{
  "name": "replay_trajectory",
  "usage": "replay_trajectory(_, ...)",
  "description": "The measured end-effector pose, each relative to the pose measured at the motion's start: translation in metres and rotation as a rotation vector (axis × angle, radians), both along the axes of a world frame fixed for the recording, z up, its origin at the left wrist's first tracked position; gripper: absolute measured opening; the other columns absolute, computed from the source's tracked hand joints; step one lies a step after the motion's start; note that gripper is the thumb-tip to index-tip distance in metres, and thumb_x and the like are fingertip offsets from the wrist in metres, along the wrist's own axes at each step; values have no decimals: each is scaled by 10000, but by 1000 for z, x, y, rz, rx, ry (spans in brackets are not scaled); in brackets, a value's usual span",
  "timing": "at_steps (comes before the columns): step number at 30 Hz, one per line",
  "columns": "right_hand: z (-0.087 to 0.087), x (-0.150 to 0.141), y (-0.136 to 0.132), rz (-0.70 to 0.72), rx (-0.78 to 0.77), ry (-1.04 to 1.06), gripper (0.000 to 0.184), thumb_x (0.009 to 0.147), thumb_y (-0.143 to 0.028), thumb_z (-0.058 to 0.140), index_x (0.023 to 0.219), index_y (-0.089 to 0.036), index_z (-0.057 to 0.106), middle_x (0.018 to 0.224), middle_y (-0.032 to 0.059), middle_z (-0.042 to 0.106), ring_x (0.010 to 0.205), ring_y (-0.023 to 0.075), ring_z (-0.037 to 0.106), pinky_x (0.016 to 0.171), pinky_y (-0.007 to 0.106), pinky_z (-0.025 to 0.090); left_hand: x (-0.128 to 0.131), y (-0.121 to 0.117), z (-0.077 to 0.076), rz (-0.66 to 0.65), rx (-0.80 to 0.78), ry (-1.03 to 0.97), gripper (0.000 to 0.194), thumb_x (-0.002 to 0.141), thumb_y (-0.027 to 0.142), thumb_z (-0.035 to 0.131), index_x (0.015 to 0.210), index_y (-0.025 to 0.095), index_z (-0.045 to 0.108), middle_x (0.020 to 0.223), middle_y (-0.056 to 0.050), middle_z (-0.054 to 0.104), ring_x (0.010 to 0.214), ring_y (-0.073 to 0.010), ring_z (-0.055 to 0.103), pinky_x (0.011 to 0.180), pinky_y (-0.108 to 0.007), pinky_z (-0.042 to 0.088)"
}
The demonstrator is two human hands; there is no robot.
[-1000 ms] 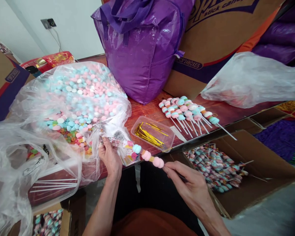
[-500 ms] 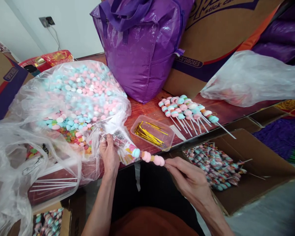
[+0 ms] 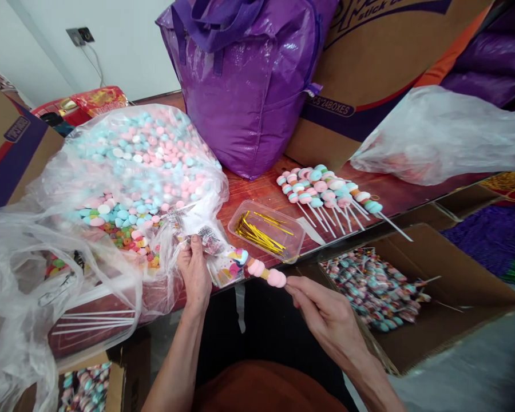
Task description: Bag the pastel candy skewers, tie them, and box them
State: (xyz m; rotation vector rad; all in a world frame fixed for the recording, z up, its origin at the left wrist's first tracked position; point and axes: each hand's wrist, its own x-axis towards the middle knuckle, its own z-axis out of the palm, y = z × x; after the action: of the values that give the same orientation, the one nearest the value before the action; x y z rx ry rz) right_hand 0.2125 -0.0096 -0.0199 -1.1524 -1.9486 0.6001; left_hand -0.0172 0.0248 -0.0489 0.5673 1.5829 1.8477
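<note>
One plain rust-brown fabric top (image 3: 266, 389); one pair of black cloth trousers (image 3: 278, 329); two bare forearms (image 3: 175, 357); one bare left hand (image 3: 194, 274); one bare right hand (image 3: 324, 309)

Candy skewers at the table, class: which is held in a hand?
The candy skewer in the right hand, its tip aimed toward the left hand. The bunched skewers lie on the red table, touched by neither hand.
</note>
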Motion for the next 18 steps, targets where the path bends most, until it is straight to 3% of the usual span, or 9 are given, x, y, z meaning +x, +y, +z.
replay_trajectory(7,-1,-3,-2,38,75,-7,174,948,-141,550,901,-207,703,722,17,690,609,132,646,610,228,505,2,-1,7,21,5,-27,416,832,571,646,717,176,581,675,31,553,630,-106,495,632,-235,412)
replay_trajectory(10,0,-6,-2,-19,57,-3,177,961,-169,537,899,-201,700,690,12,672,565,126,627,569,222,494,4,0,6,34,12,-51,424,824,582,652,718,178,580,663,41,538,609,-98,475,616,-228,403)
replay_trajectory(14,0,-8,-3,23,-1,28,190,963,-181,523,893,-204,698,716,18,700,571,128,645,570,215,514,8,0,2,38,39,-61,446,799,584,684,674,180,543,638,53,497,593,-85,441,605,-213,399)
replay_trajectory(18,0,-9,-3,-6,-26,57,175,959,-206,540,889,-204,700,643,-4,661,522,119,616,538,207,505,11,2,3,31,77,-140,410,783,571,711,730,183,589,690,39,569,659,-99,538,654,-224,444)
